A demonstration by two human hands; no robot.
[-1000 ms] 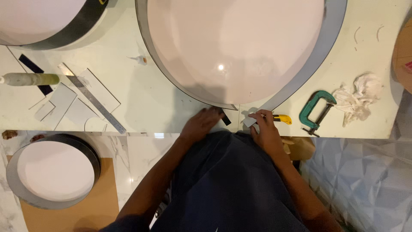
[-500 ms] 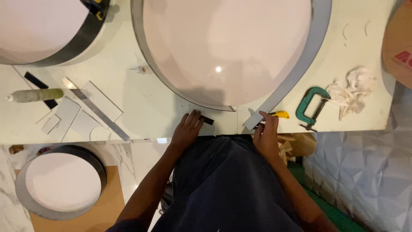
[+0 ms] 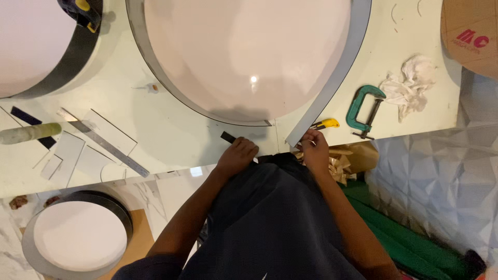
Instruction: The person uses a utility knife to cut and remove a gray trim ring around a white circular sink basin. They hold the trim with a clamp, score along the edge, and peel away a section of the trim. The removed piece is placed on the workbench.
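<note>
Disc (image 3: pixel 249 57), large, white and round, lies flat on our bench (image 3: pixel 171 129) with a grey band (image 3: pixel 342 78) curving round its rim; the band's loose end (image 3: pixel 293 139) juts off toward the bench edge. We judge that this springy end could flick away from the rim and open the gap at the joint if our grip slips. Our right hand (image 3: pixel 315 150) is closed on that end; the yellow knife (image 3: pixel 326 124) lies just beside it, and a slip could carry fingers onto the blade. Our left hand (image 3: pixel 237 155) is curled over a small black strip (image 3: pixel 228 137) at the bench edge, which could slide off. The green clamp (image 3: pixel 365 111) lies unused nearby.
</note>
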